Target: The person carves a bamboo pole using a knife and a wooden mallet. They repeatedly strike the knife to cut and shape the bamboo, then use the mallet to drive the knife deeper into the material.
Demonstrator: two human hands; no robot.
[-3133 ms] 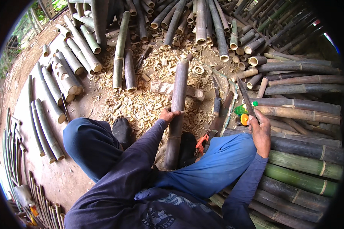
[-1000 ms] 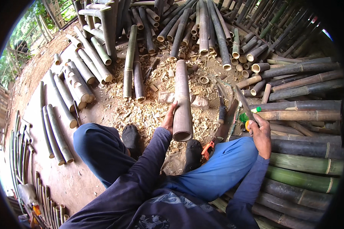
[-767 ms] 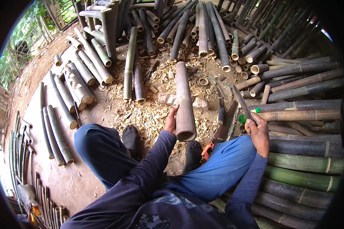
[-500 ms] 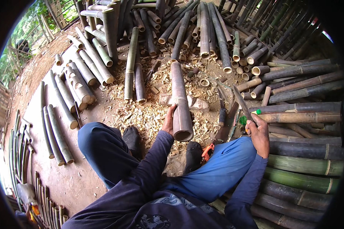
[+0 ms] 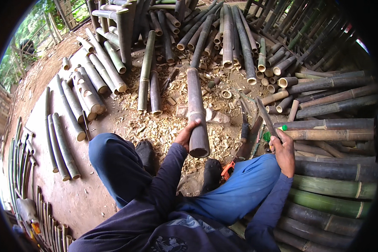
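Observation:
My left hand [image 5: 185,136] is closed round the near part of a brown bamboo pole [image 5: 196,101], with the thumb over its top. The hollow cut end of the pole faces me, between my knees. Under its middle lies a pale wooden block [image 5: 217,116] among the chips. Above my right knee, my right hand [image 5: 284,152] grips a machete [image 5: 264,112], its dark blade pointing up and away, apart from the pole. The machete's handle is mostly hidden in the fist.
Bamboo chips [image 5: 143,130] cover the ground ahead. An orange-handled saw [image 5: 228,170] and a dark-handled knife [image 5: 244,131] lie by my right leg. Green and dark bamboo poles [image 5: 329,203] are stacked at right. More cut bamboo pieces [image 5: 65,147] lie at left; others are heaped at the back.
My left hand has turned on the bamboo pole, and its thumb now shows on top. The right hand and machete have shifted only slightly.

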